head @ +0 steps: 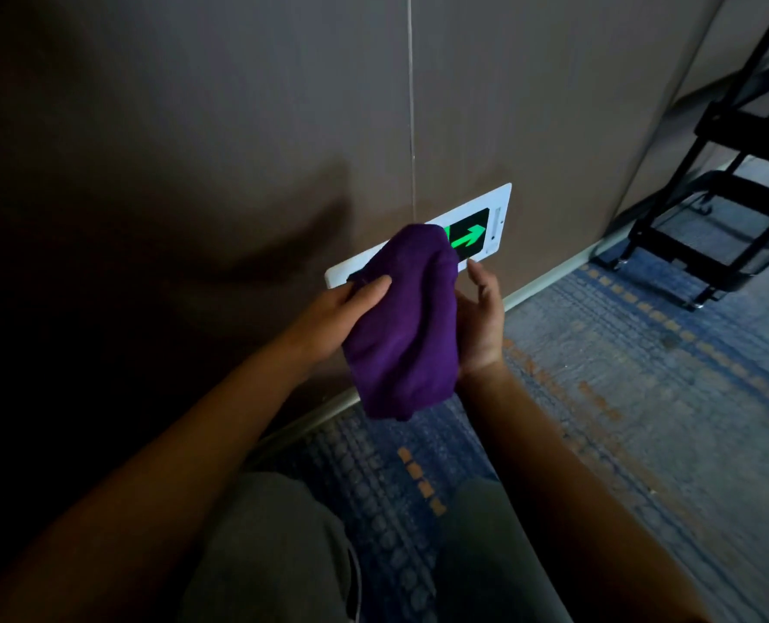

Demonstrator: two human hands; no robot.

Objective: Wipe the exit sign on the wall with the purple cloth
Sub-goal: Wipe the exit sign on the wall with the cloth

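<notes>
The exit sign (481, 227) is a white-framed plate low on the brown wall, with a glowing green arrow on black. The purple cloth (402, 321) hangs bunched in front of its left half and hides that part. My left hand (333, 317) grips the cloth's left side, thumb on top. My right hand (481, 317) cups the cloth from the right with its fingers spread, fingertips just below the sign's lower edge.
A black metal folding frame on wheels (706, 209) stands on the blue patterned carpet (643, 397) at the right, close to the wall. A pale baseboard (549, 281) runs along the wall's foot. My knees (283, 546) are at the bottom.
</notes>
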